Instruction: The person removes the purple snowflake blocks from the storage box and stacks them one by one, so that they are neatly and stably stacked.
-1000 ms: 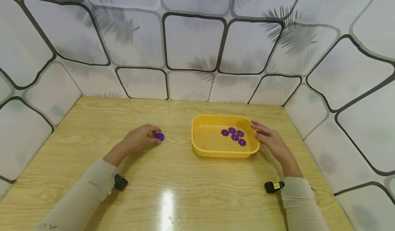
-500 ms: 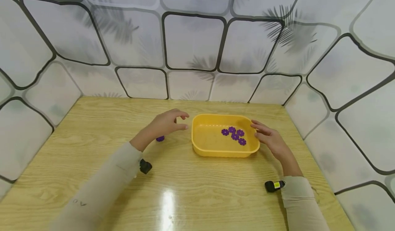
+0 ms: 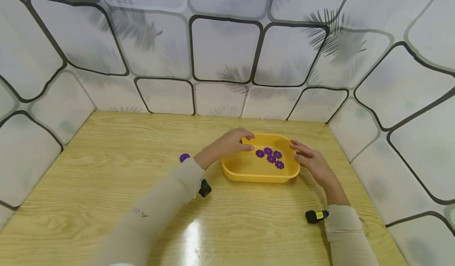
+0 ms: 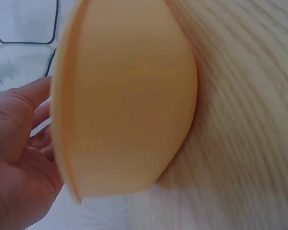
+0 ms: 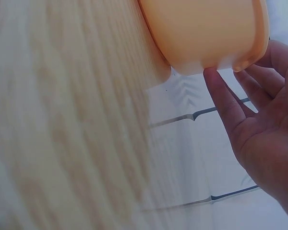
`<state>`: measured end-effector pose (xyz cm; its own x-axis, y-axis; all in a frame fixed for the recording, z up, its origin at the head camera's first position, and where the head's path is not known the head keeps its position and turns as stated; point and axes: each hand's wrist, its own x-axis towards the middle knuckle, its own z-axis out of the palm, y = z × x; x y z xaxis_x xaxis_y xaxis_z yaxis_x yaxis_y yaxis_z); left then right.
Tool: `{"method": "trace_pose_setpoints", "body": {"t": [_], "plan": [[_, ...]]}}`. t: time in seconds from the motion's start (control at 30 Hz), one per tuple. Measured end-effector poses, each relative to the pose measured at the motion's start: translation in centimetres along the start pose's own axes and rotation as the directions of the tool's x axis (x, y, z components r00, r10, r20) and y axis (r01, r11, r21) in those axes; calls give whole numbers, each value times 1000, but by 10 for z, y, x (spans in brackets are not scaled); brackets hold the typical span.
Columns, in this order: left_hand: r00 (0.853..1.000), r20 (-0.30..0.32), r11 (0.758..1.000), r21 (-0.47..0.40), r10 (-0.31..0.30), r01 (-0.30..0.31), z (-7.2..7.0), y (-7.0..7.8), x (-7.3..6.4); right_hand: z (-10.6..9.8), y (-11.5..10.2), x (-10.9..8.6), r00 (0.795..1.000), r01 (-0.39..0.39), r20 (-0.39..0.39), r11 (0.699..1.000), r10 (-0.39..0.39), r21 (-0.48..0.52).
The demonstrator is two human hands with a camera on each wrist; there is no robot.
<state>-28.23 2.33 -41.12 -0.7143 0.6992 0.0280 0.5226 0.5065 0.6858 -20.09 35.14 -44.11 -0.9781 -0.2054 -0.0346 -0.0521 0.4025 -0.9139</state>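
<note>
My left hand point(image 3: 232, 142) reaches over the left part of a yellow plastic basin point(image 3: 261, 178), thumb and fingers spread apart. Nothing shows between them. In the left wrist view the basin's outer wall point(image 4: 129, 96) hides part of the fingers. Several purple flower-shaped discs point(image 3: 271, 159) lie flat inside the basin, right of my left fingertips. With its thumb at the rim and fingers against the outside wall, my right hand point(image 3: 314, 164) holds the basin's right end. Another purple piece point(image 3: 184, 157) sits on the table behind my left wrist, partly covered by the sleeve.
The basin stands on a light wood-grain table point(image 3: 245, 218). A patterned wall covering point(image 3: 224, 48) encloses the table's back and both sides. Small black devices, one at the left wrist point(image 3: 204, 188) and one at the right wrist point(image 3: 316, 216), stick out beside the sleeves.
My left hand has left the purple piece on the table and moved right, past the basin's left rim to above its inside. The right hand and the basin have stayed in place.
</note>
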Motion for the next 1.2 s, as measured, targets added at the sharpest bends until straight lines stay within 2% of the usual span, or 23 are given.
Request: {"method": "trace_pose_setpoints", "body": {"t": [0.23,0.47,0.7,0.9,1.2], "plan": [[999,40,1000,12,7,-7,21,8,18,0,1,-1,1000,0,0,1000,0,9],[997,61,996,77,-54,50,33,6,30,2,4,1,1000,0,-1,1000,0,14],[991,77,980,174,-107,93,42,3,32,2,3,1,1000,4,1,1000,-4,14],[988,98,964,248,-123,95,46,2,34,1,1,1,1000,3,3,1000,-3,19],[984,122,955,282,-132,93,49,4,35,0,0,0,1000,-9,-3,1000,9,12]]}}
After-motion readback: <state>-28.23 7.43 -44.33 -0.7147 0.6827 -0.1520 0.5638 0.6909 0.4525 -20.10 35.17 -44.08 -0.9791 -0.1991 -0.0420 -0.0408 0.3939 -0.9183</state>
